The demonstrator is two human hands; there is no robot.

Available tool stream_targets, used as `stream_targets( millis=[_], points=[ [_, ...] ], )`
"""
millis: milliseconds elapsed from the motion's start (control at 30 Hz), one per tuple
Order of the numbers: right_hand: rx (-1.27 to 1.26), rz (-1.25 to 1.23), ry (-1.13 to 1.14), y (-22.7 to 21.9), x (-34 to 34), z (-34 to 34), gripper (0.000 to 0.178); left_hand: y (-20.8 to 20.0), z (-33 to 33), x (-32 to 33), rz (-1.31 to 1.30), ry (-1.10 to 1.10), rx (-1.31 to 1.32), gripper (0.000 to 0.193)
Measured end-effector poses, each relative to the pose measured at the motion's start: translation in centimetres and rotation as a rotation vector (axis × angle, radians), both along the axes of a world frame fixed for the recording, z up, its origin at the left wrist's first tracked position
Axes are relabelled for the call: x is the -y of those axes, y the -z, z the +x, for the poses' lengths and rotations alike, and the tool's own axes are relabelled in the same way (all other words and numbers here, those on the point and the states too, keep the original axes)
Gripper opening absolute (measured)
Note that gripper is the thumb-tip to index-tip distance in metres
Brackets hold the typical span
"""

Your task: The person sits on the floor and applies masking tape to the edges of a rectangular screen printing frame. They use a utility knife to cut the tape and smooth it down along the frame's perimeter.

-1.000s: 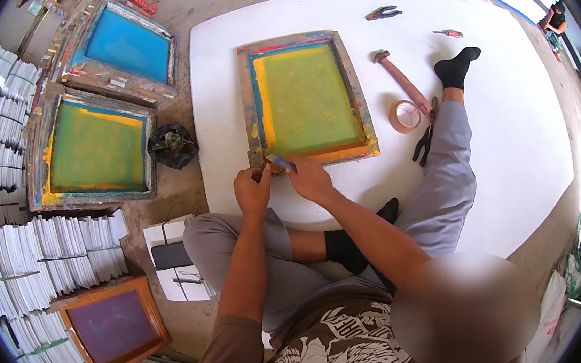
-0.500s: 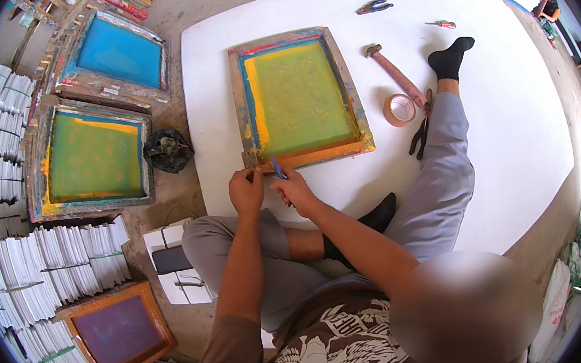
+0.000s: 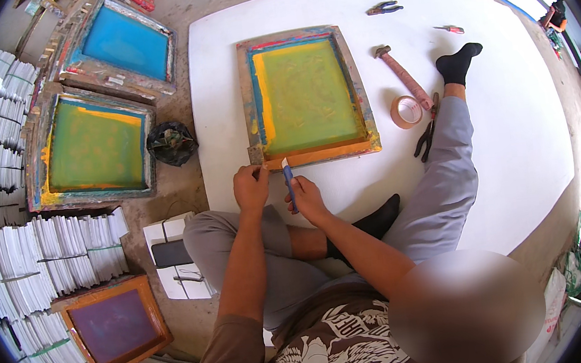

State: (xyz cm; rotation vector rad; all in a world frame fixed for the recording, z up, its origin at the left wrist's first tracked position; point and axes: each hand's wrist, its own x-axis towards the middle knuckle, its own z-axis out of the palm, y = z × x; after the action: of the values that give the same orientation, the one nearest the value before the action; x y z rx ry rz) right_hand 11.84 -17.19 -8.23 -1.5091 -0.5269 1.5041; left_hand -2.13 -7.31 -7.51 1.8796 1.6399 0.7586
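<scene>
A silk-screen frame [image 3: 358, 94] with a yellow-green mesh lies flat on a white sheet [image 3: 510, 139] in front of me. Brown tape [image 3: 326, 151] seems to run along its near edge. My right hand [image 3: 309, 199] is closed round a blue utility knife [image 3: 290, 190], its pale blade pointing up at that near edge. My left hand [image 3: 251, 188] pinches at the frame's near left corner; whatever is between its fingertips is too small to make out.
To the frame's right lie a hammer [image 3: 403, 76], a roll of brown tape [image 3: 406, 111], pliers [image 3: 427, 137], more pliers [image 3: 384, 8] and a screwdriver [image 3: 449, 29]. More screen frames [image 3: 153, 135], a black bag [image 3: 172, 144] and paper stacks [image 3: 10, 250] stand left.
The utility knife has swung more upright and its blade now shows by the frame edge. My right hand has shifted slightly right. My left hand stays at the corner; the whole view has shifted a little.
</scene>
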Motion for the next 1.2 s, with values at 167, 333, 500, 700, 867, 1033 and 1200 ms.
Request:
stream_targets(
  millis=[167,333,500,700,867,1033,1200],
  points=[
    [0.100,-0.067,-0.059,-0.4,-0.7,-1.0,0.033,-0.7,0.2,0.1,0.007,0.017,-0.056,0.026],
    [0.230,-0.026,-0.068,0.2,-1.0,-2.9,0.031,0.4,-0.9,0.1,0.047,0.040,-0.127,0.019],
    [0.456,0.142,-0.024,4.8,-1.0,-3.7,0.030,-0.8,0.5,0.1,0.090,0.080,-0.200,0.017],
    [0.405,0.119,-0.039,3.7,-0.7,-3.4,0.027,-0.7,0.5,0.1,0.140,0.078,-0.263,0.016],
    [0.275,0.055,-0.037,-1.2,-0.9,-1.5,0.027,-0.3,0.1,0.2,0.099,0.052,-0.260,0.017],
    [0.916,0.173,-0.194,-4.2,-1.8,0.6,0.028,-0.5,0.4,0.2,0.069,0.043,-0.232,0.017],
    [1.123,0.154,-0.280,-5.3,-1.7,1.4,0.029,0.0,0.3,0.1,0.056,0.045,-0.216,0.019]
  ],
)
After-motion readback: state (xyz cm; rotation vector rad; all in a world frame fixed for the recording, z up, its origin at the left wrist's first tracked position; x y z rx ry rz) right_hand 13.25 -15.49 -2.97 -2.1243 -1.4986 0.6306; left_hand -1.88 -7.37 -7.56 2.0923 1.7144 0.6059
